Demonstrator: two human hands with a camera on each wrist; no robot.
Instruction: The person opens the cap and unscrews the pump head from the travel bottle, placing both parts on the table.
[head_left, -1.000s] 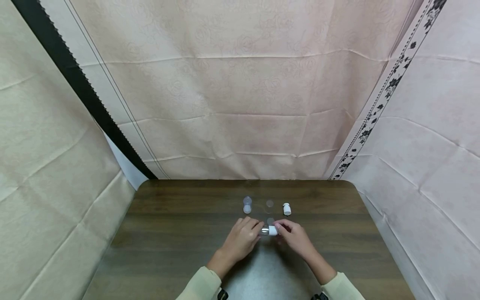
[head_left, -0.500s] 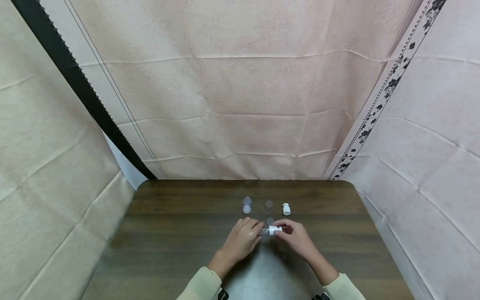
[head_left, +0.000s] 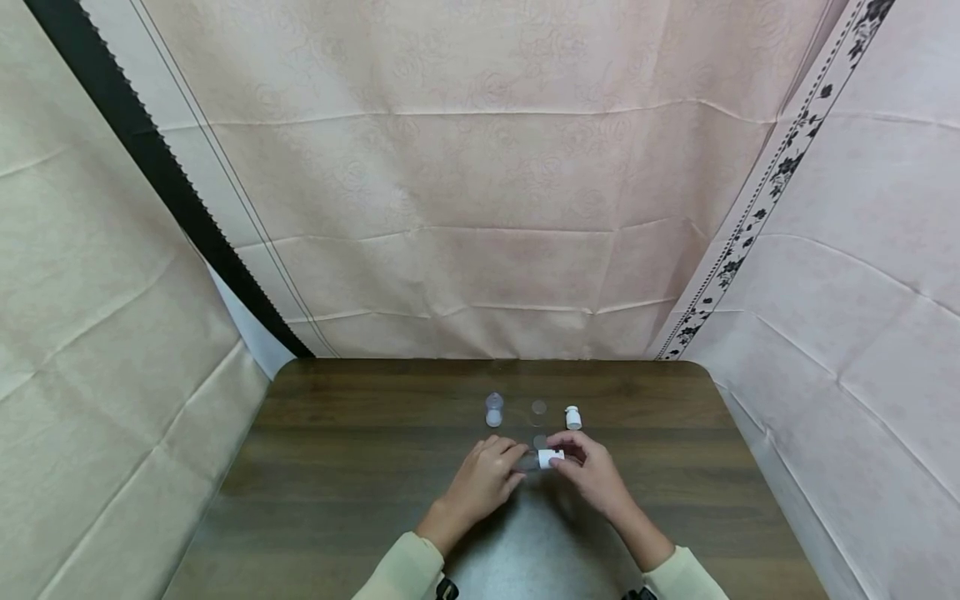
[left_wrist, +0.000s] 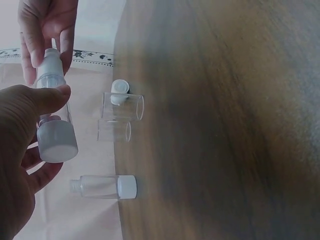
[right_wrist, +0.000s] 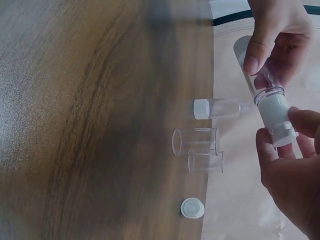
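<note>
My left hand point(head_left: 480, 483) grips a clear cylindrical bottle point(left_wrist: 61, 110), with the thumb across its side. The bottle's white base point(left_wrist: 57, 142) points toward the left wrist camera. At the other end, my right hand point(head_left: 594, 475) pinches a white pump top point(right_wrist: 274, 114) between thumb and fingers. Pump top and bottle meet in line, held above the table. Whether the pump top is fully seated I cannot tell. Part of the bottle is hidden behind the left fingers.
On the wooden table point(head_left: 337, 467), beyond the hands, stands another clear bottle point(right_wrist: 225, 108) with a white base. Two clear cylindrical covers point(right_wrist: 197, 142) stand close together beside it. A separate white pump top point(head_left: 573, 418) is to their right. Cloth hangs behind the table.
My right fingers have shifted around the white pump top, the thumb now lower and the index finger farther over it. More of the white part shows. The left hand stays almost still.
</note>
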